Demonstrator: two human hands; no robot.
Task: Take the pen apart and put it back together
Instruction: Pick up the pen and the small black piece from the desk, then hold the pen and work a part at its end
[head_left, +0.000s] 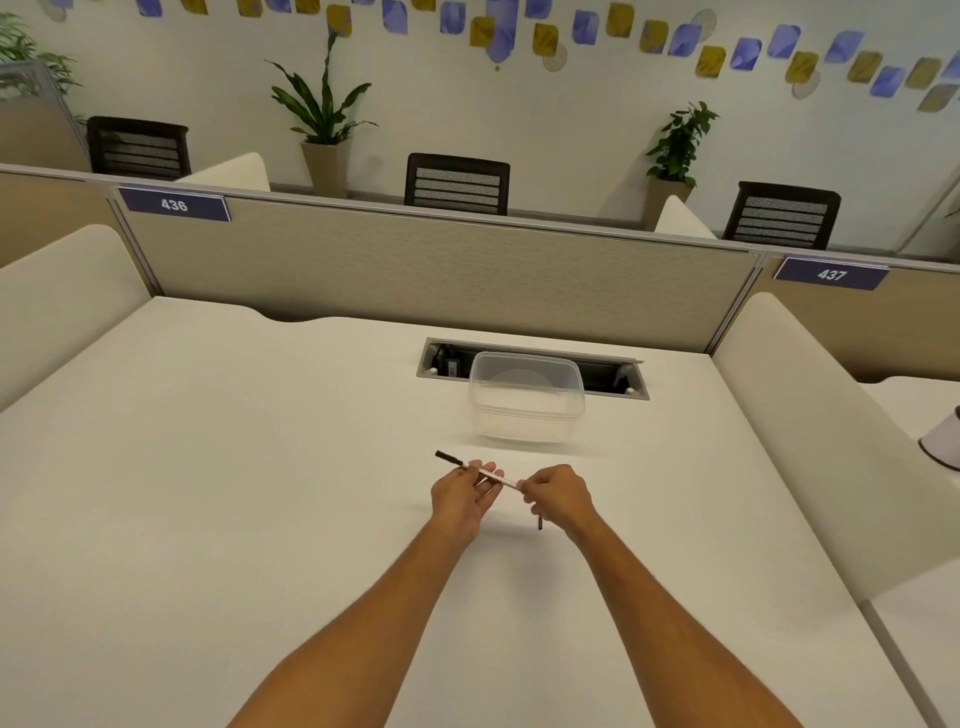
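Pen (485, 472) held level above the desk (260, 493), slightly below the centre of the frame, both my hands on it. My left hand (462, 496) cradles the barrel from beneath, thumb and fingers closed round its middle, so the body stays steady. My right hand (558, 496) pinches the near end between thumb and forefinger; I judge this grip suits a twist or pull at that end. Whether the end piece is loose or seated, I cannot tell at this size.

Barrel: slim, straight, pale, smooth plastic by its look. Black tip section juts out past my left hand toward the upper left.

Small dark piece (540, 522) shows just below my right hand, upright in the picture; I cannot tell whether it lies on the desk or hangs from my fingers. Possibly a part of the pen.

Desk surface: matt, off-white, even. Clear plastic tub (527, 410), soft-cornered and rectangular, stands beyond the hands toward the top, near but apart, likely for parts.
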